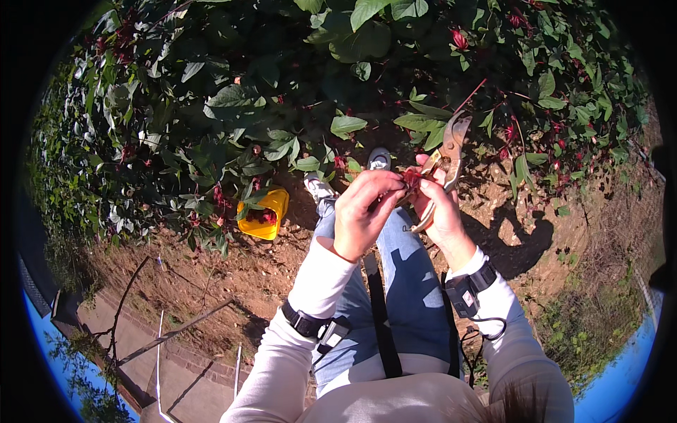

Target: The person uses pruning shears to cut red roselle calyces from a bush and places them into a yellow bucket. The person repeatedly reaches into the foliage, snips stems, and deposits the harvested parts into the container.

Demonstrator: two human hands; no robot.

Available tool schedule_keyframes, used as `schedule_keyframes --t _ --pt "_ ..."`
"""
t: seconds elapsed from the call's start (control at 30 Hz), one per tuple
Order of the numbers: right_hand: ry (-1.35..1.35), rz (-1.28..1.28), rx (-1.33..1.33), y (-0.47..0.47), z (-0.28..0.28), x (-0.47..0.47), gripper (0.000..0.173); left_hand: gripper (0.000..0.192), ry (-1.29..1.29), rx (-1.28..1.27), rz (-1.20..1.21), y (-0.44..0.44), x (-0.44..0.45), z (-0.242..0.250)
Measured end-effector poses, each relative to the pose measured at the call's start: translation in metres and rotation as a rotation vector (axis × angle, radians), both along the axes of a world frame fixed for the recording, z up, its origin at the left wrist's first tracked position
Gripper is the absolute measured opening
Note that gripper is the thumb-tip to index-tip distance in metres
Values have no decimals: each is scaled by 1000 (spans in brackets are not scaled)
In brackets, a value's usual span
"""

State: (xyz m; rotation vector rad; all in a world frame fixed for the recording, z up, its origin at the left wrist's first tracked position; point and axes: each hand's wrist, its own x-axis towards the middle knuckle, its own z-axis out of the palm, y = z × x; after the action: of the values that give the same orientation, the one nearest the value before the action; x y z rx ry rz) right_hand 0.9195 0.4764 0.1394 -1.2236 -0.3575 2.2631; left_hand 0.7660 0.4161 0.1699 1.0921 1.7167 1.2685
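Note:
My left hand [366,209] pinches a dark red roselle calyx [411,178] between thumb and fingertips. Close beside it, my right hand [444,219] holds metal pruning shears [454,141], their curved blades pointing up and away from me. The right fingertips also meet at the calyx, so both hands are around it; its far side is hidden by fingers. A yellow bucket [280,203] with red calyces [263,216] inside lies tilted on the soil to the left, partly covered by leaves.
Dense leafy bushes [232,103] with red calyces [459,39] fill the far side. My shoes [319,187] stand at their edge on bare soil [264,269]. Lower left, a wooden pole [177,332] leans near paving. A cable [489,320] hangs from my right wrist strap.

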Motion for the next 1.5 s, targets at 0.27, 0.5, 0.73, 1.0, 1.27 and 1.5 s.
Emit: schedule_keyframes --t 0.27,0.5,0.73,1.0,1.27,1.5 --pt "96 -29 -51 -7 -3 -15 45 9 -334 -8 148 -28 -12 -8" --pt "-100 201 131 -29 1 -33 50 68 -232 -196 177 -76 -29 -11" --pt "-92 539 38 -101 13 -63 45 36 -750 -127 325 -166 -29 -21" --pt "-247 741 64 -178 10 -73 41 38 -940 -468 1187 -396 -82 -68" --pt "-209 668 98 -235 9 -57 48 93 -883 -496 1336 -480 -146 -100" --pt "-282 484 169 -235 19 -20 37 25 -805 -295 873 -387 -110 -75"
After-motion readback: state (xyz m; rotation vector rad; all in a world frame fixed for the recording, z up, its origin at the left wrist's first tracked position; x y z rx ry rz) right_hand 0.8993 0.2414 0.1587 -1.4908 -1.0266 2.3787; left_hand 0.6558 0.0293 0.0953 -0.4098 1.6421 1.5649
